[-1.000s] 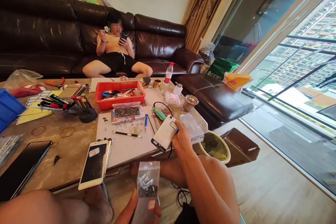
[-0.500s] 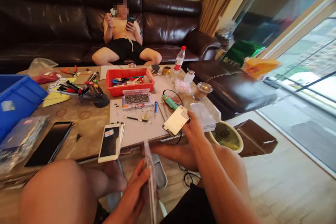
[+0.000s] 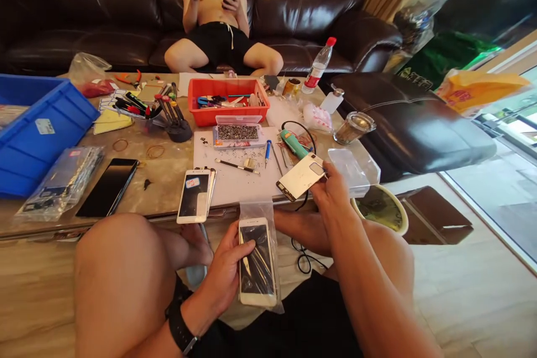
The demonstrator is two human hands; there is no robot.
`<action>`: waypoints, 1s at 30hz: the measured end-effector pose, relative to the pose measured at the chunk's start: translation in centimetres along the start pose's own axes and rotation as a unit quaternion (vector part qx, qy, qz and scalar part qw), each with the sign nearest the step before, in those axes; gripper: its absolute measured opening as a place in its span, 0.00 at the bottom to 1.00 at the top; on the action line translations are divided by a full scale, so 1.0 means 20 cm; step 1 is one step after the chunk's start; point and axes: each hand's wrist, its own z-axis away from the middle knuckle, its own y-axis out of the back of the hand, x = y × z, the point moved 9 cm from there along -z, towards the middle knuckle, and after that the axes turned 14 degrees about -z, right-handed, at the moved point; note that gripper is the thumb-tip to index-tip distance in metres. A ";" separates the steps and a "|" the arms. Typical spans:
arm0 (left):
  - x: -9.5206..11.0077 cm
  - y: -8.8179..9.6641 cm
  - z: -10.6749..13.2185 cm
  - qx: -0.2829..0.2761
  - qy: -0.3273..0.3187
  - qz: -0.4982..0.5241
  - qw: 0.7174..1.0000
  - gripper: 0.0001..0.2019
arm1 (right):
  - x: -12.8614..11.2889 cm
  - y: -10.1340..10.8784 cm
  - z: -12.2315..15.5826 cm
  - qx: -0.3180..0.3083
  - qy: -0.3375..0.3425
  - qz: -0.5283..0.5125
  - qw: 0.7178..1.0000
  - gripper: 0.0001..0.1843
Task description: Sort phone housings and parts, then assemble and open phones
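Note:
My left hand (image 3: 230, 260) grips a white smartphone (image 3: 257, 268) inside a clear plastic bag, its dark screen facing up and my thumb across it. It is held above my lap, in front of the table edge. My right hand (image 3: 333, 187) is closed on one end of a pale phone back cover (image 3: 302, 174) with a cut-out, held over the table's front edge. Left of it on a white mat (image 3: 235, 184) lie a brush-like black and white tool (image 3: 237, 166) and a blue screwdriver (image 3: 267, 152). Another white phone (image 3: 193, 196) rests at the table edge.
A red bin of tools (image 3: 229, 114), a screw box (image 3: 238, 133), a green-handled tool (image 3: 295, 144) and a blue crate (image 3: 46, 128) stand on the table. A black phone (image 3: 108, 187) lies left. Another person (image 3: 218, 8) sits on the sofa. A bucket (image 3: 384, 210) stands on the floor at right.
The bagged phone in my left hand has turned from edge-on to screen up. My right hand still holds the cover. The camera view has shifted, tilting further down.

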 end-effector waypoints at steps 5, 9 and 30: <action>0.00 0.00 0.01 0.005 0.008 0.012 1.000 0.24 | 0.01 0.01 0.00 -0.010 0.002 0.008 1.000 0.04; 0.00 0.01 0.01 0.011 0.035 0.064 0.997 0.19 | 0.02 0.03 -0.03 -0.013 -0.008 0.004 1.000 0.04; 0.14 -0.14 0.08 -0.168 0.031 0.217 0.961 0.31 | 0.07 0.06 -0.08 -0.075 -0.045 -0.007 0.996 0.05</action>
